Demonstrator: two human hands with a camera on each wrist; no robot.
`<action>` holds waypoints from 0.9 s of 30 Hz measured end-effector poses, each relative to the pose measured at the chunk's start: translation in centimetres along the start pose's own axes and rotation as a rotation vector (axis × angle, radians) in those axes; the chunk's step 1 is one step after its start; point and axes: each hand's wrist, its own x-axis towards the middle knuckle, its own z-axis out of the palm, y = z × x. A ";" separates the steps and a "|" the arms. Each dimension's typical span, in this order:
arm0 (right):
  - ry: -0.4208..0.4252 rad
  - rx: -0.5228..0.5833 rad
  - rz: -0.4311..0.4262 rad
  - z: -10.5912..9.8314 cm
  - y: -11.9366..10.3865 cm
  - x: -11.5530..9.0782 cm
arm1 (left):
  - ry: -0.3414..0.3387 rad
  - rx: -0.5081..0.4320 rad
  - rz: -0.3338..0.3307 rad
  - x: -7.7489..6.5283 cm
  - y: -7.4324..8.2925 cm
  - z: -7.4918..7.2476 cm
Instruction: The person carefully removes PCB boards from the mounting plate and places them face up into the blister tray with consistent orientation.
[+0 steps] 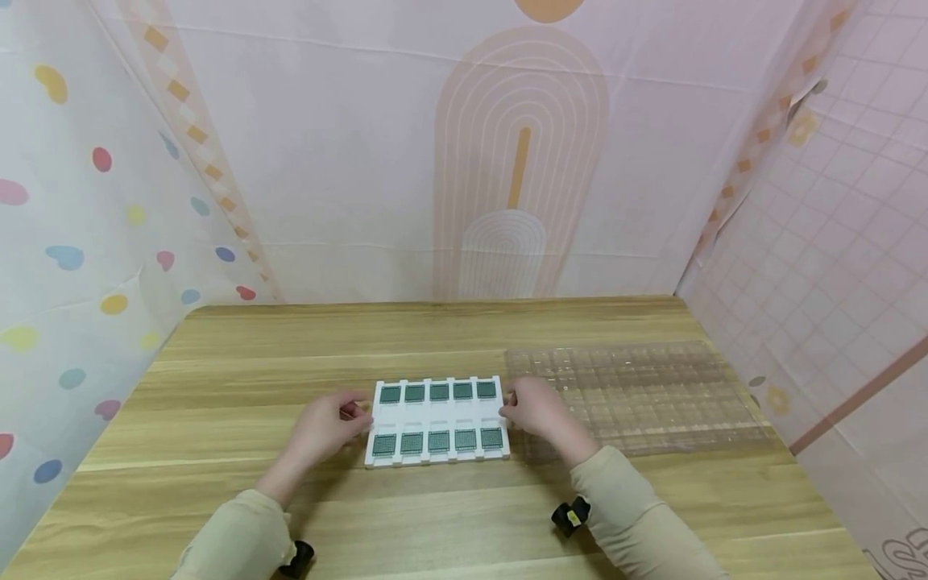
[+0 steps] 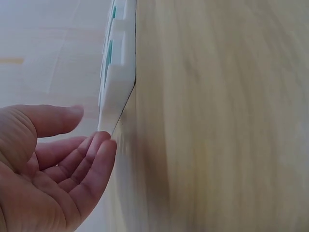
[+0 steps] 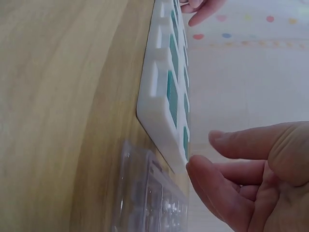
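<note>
A white tray (image 1: 438, 416) lies on the wooden table with two rows of green square chips (image 1: 438, 441) in its slots. At its left end is my left hand (image 1: 324, 424), its fingertips (image 2: 107, 137) right at the tray's corner and the thumb held apart from them. My right hand (image 1: 538, 409) is at the opposite end. In the right wrist view its index fingertip (image 3: 195, 162) meets the tray's end edge, with a gap between thumb and fingers. Neither hand pinches the tray.
To the right lies a clear plastic tray (image 1: 638, 395) with many compartments, its near-left part under my right hand and forearm. The wooden table (image 1: 254, 354) ends at a patterned cloth backdrop (image 1: 348, 161) behind and at both sides.
</note>
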 end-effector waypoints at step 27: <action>0.100 -0.072 -0.313 -0.8 1.6 1.5 | -0.085 0.056 0.144 1.9 -0.5 -1.3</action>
